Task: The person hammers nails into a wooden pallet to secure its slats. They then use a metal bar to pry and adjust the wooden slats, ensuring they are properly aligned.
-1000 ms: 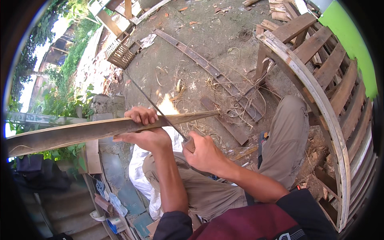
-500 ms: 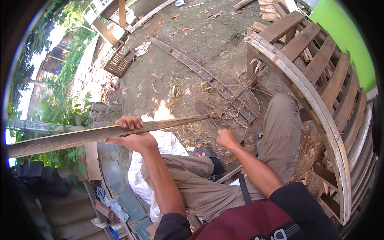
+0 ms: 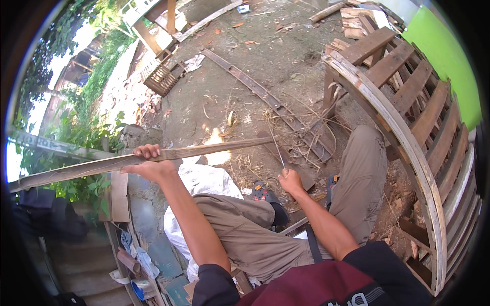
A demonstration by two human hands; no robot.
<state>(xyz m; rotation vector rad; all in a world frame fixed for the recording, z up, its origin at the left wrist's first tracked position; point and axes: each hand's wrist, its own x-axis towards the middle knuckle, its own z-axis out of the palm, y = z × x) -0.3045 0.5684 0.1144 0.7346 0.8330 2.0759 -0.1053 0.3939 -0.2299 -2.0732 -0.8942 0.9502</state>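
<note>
My left hand is wrapped around a long brown wooden strip, thumb below and fingers over the top. The strip runs from the far left edge to a narrower end in front of my right hand. My right hand is closed on the handle of a thin, bright-bladed knife, its handle mostly hidden in the fist. The blade points up and away, close by the strip's narrow end; whether they touch I cannot tell. Beneath lies a dark brown board on the ground.
A slatted wooden frame curves along my right side. Dry vine-like strands and a long dark beam lie on the dirt ahead. White sacking sits beside my left leg. A slatted basket stands farther off at left.
My left hand has shifted left along the strip. The knife blade now stands out more, pointing up past the strip's end. The whole view has swung slightly.
</note>
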